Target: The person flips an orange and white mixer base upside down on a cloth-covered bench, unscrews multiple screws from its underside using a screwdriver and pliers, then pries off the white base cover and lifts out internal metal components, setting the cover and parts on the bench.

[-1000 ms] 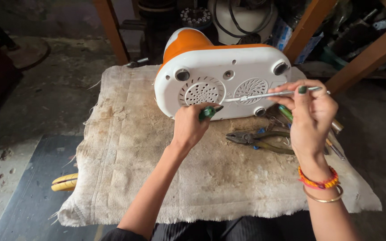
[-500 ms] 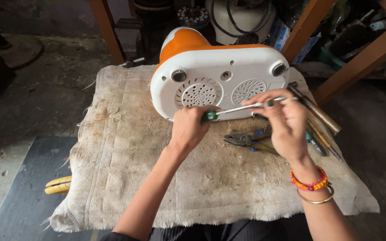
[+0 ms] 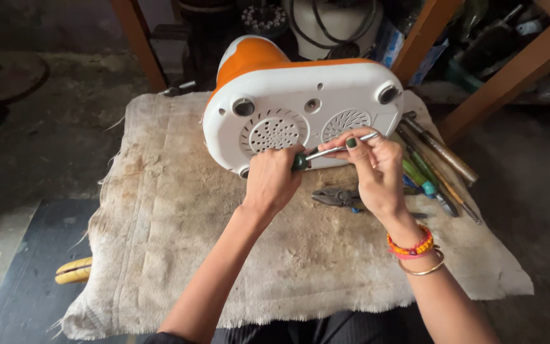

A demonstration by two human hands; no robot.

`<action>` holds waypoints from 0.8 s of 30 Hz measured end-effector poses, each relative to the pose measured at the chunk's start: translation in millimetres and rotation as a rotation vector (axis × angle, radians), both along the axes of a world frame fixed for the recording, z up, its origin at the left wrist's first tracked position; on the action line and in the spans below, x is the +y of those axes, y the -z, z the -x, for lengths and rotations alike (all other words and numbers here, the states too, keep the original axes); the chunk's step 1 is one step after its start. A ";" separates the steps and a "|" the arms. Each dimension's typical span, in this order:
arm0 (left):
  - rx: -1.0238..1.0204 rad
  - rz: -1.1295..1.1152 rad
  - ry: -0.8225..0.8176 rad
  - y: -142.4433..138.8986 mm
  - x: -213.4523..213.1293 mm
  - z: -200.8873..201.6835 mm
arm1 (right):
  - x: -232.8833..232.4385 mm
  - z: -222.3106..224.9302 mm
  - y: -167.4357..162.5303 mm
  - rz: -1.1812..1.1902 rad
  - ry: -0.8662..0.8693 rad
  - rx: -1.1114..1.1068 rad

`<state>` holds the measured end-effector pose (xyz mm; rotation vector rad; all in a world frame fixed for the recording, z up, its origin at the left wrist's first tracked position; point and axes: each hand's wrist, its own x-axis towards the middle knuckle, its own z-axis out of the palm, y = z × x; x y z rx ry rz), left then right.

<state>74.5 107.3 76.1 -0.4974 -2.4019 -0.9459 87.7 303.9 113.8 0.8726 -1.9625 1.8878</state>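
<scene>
A white and orange appliance [image 3: 300, 95] lies on its side on a dirty cloth, its white underside with two round vent grilles facing me. My left hand [image 3: 272, 181] is closed around the green handle of a screwdriver [image 3: 326, 153]. The metal shaft runs up and right across the underside. My right hand [image 3: 373, 169] pinches that shaft between fingers and thumb, close to its tip. Both hands sit just below the grilles, in front of the appliance's lower edge.
Pliers [image 3: 338, 199] lie on the cloth [image 3: 160, 210] under my right hand. Several screwdrivers and long tools [image 3: 437, 165] lie at the right. Wooden legs [image 3: 510, 70] and clutter stand behind. A yellow object [image 3: 74, 271] pokes out under the cloth's left edge.
The screwdriver has shifted left and down across the underside. My right hand slid left along the shaft, closer to my left hand. The view has also drawn nearer.
</scene>
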 end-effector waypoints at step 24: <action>-0.149 0.093 0.135 -93.3 15.9 43.1 | -38.7 7.9 -5.2 -0.294 0.604 0.221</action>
